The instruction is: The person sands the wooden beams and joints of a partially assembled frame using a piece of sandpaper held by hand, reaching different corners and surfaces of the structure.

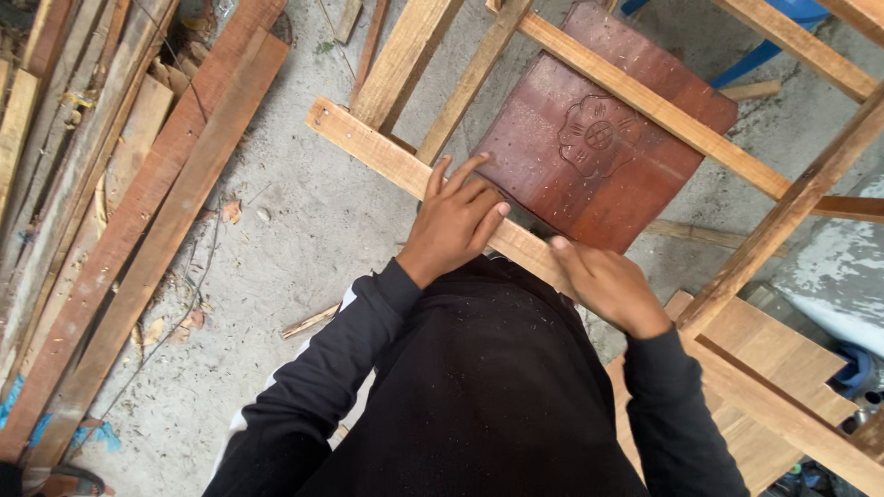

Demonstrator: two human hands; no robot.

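A frame of pale wooden battens stands in front of me over a reddish-brown carved wooden stool (pixel 599 147). My left hand (pixel 456 221) lies flat on the nearest crossbar (pixel 368 143) of the frame, fingers spread and pressing down. My right hand (pixel 603 281) rests against the same crossbar further right, fingers curled along its edge; whether it holds anything small is hidden. Both arms wear black sleeves.
Long planks (pixel 138 212) lie stacked on the concrete floor at the left. More frame battens (pixel 783 212) run diagonally at the right. A blue plastic object (pixel 773 37) shows at the top right, a pale painted surface (pixel 833 276) at the right edge.
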